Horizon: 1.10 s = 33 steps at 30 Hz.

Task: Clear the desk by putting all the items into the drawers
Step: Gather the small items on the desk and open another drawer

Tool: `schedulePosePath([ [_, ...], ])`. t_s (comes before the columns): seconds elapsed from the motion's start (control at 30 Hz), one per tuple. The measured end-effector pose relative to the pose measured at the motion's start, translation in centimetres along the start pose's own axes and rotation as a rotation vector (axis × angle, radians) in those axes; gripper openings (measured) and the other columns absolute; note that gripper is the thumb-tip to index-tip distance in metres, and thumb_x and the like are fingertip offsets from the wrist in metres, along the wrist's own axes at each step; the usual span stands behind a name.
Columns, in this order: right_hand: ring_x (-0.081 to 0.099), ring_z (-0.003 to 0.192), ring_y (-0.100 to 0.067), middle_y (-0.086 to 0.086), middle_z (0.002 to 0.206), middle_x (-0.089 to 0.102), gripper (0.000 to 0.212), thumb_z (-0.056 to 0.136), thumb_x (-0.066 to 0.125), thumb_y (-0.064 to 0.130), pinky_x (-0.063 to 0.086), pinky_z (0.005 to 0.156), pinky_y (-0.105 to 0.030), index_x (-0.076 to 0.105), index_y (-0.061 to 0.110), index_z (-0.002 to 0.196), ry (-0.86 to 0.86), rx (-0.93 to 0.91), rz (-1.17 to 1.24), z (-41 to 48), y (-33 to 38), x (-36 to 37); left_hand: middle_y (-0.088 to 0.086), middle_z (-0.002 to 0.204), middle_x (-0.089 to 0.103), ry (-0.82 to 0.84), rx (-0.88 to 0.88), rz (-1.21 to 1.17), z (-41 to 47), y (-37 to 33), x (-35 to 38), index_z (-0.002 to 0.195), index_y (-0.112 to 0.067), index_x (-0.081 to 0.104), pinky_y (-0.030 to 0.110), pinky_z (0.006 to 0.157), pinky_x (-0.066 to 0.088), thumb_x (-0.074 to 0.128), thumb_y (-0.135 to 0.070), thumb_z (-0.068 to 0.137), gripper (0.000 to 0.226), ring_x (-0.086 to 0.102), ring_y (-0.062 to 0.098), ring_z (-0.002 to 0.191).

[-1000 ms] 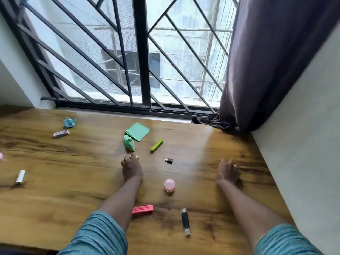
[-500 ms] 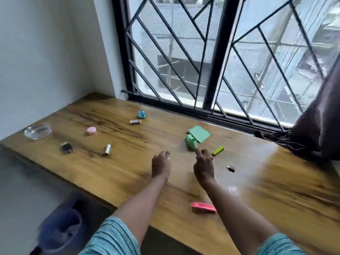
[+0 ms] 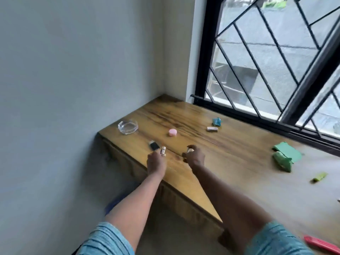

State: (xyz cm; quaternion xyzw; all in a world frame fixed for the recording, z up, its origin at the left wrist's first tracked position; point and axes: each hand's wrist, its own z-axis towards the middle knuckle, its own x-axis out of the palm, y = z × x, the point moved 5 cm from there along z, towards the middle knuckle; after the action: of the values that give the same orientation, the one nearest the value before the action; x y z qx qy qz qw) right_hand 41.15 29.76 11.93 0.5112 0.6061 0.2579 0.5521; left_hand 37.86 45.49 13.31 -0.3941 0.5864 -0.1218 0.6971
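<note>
The wooden desk [image 3: 230,150] runs along a barred window. My left hand [image 3: 156,162] reaches over the desk's near left edge, and its fingertips meet a small white tube [image 3: 163,150]; blur hides whether it is gripped. A black item [image 3: 153,145] lies just left of the tube. My right hand [image 3: 195,157] hovers beside it with curled fingers and nothing visible in it. Further back lie a pink cap [image 3: 172,132], a glass dish [image 3: 127,127], a teal crumpled wad [image 3: 217,121] and a small pale block [image 3: 212,129]. Drawer fronts [image 3: 180,199] show under the desk edge.
To the right lie a green paper sheet [image 3: 288,150], a crumpled green wad [image 3: 282,161], a green marker [image 3: 318,177] and a pink-red item [image 3: 322,244] at the bottom right. A grey wall closes the left side. A blue bin [image 3: 114,201] stands on the floor.
The view has swung left to the desk's left end. Both hands have moved left, from near the green papers to the white tube and black item.
</note>
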Motion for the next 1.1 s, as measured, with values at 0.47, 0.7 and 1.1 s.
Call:
schedulePosePath([
  [0.47, 0.059, 0.105, -0.03, -0.015, 0.115, 0.062, 0.051, 0.072, 0.079, 0.019, 0.047, 0.086, -0.033, 0.061, 0.0, 0.116, 0.239, -0.309, -0.298, 7.7, 14.5, 19.9, 0.018, 0.109, 0.07, -0.118, -0.138, 0.013, 19.7, 8.4, -9.5, 0.112, -0.001, 0.067, 0.036, 0.087, 0.052, 0.067, -0.013, 0.086, 0.03, 0.064, 0.03, 0.106],
  [0.7, 0.044, 0.12, -0.032, -0.01, 0.129, 0.046, 0.055, 0.075, 0.073, 0.036, 0.032, 0.103, -0.041, 0.058, 0.013, 0.123, 0.325, -0.421, -0.702, 13.8, 17.2, 27.4, 0.015, 0.109, 0.07, 0.016, -0.062, 0.182, 28.4, 8.1, -9.0, 0.11, -0.003, 0.069, 0.027, 0.076, 0.047, 0.061, -0.015, 0.09, 0.024, 0.065, 0.027, 0.103],
  [1.1, 0.042, 0.117, -0.03, -0.009, 0.123, 0.041, 0.035, 0.082, 0.066, 0.031, 0.029, 0.101, -0.049, 0.061, 0.021, 0.115, 0.34, -0.407, -0.866, 15.1, 16.8, 30.3, 0.013, 0.11, 0.067, 0.164, 0.19, 0.519, 31.1, 8.6, -6.7, 0.11, -0.005, 0.065, 0.033, 0.089, 0.052, 0.05, -0.018, 0.096, 0.025, 0.063, 0.025, 0.103],
])
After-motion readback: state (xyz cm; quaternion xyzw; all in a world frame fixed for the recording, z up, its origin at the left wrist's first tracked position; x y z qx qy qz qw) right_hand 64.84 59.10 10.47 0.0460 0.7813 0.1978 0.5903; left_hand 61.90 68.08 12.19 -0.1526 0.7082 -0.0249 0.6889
